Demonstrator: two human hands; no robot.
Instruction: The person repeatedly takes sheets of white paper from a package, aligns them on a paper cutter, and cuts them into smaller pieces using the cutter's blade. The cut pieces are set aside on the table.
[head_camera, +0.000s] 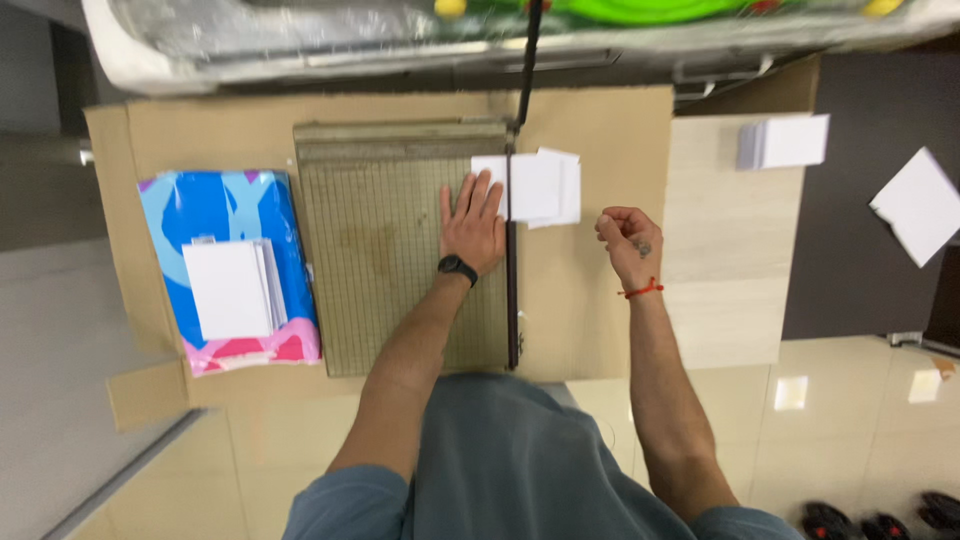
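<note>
Centre frame: left hand (472, 228) pressing flat, fingers spread, pinning white paper (540, 186) on the paper cutter (385, 240), apparently to steady it. Right hand (627, 240) hovering beside, fingers curled, holding nothing.

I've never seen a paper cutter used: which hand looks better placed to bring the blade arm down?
Probably the right hand: it hovers free beside the blade arm, while the left hand lies flat pinning the white paper.

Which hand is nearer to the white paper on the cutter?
Left. The left hand presses flat beside the white paper, fingertips touching it; the right hand is apart, below and right of it.
</note>
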